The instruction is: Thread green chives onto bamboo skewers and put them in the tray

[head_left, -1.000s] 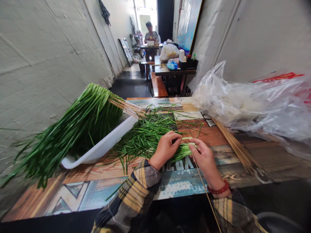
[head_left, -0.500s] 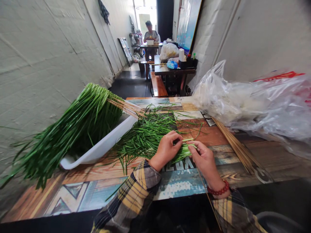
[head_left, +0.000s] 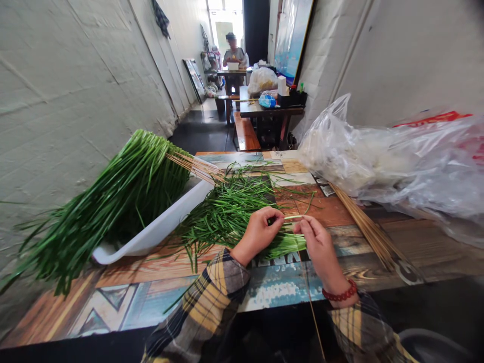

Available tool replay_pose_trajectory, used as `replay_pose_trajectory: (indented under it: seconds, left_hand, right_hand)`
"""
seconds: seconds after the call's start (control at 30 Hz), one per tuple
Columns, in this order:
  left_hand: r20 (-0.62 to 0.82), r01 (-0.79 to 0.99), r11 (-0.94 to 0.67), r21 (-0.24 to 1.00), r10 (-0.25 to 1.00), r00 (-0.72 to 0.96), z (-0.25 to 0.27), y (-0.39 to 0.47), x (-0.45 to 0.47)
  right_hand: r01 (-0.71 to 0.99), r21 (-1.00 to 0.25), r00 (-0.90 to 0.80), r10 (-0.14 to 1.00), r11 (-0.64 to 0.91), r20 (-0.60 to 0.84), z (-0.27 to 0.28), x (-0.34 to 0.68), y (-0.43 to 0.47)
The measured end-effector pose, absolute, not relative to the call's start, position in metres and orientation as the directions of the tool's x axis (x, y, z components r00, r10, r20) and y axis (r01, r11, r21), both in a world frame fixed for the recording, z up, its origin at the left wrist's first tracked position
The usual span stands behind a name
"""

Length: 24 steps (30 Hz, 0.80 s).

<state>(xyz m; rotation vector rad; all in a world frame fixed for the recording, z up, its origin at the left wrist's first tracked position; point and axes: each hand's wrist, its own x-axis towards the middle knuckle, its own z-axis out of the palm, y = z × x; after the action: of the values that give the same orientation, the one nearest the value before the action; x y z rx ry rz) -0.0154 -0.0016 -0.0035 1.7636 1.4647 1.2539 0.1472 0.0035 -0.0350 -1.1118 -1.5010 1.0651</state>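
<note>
My left hand (head_left: 263, 229) pinches a few garlic chive stalks (head_left: 291, 217), closed at thumb and forefinger. My right hand (head_left: 318, 245) is closed on the pale ends of the same stalks, a short way to the right. Just below the hands lie more pale chive ends (head_left: 289, 244). A thin wooden skewer (head_left: 312, 307) slants from these ends down past the table's front edge; whether my right fingers touch its upper end is hidden. Beyond and left of my left hand spreads a loose pile of green chives (head_left: 230, 204).
At left, a white tray (head_left: 159, 222) holds a thick stack of chives (head_left: 132, 176) with skewer ends (head_left: 196, 168) sticking out. Bare skewers (head_left: 363, 227) lie at right beside clear plastic bags (head_left: 381, 156). A person (head_left: 234, 54) sits at a far table.
My right fingers have shifted slightly up and now bend over the stalk ends. The skewer's lower end has swung left, away from my right wrist. My left hand has barely moved.
</note>
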Motion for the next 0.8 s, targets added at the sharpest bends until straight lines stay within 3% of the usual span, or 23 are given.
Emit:
replay_pose_trajectory:
  seconds: [0.4,0.8]
  left_hand:
    - [0.331,0.460,-0.325,0.826,0.941,0.070,-0.0120,-0.0025,-0.0081]
    - [0.330,0.463,-0.331,0.823,0.940,0.086,-0.0127,-0.0023,-0.0113]
  right_hand:
    - [0.259,-0.941,-0.132,0.973,0.218,0.189,-0.0402,0.1466,0.0072]
    - [0.510,-0.719,-0.197,0.878,0.472,0.436,-0.0411,0.1455,0.0058]
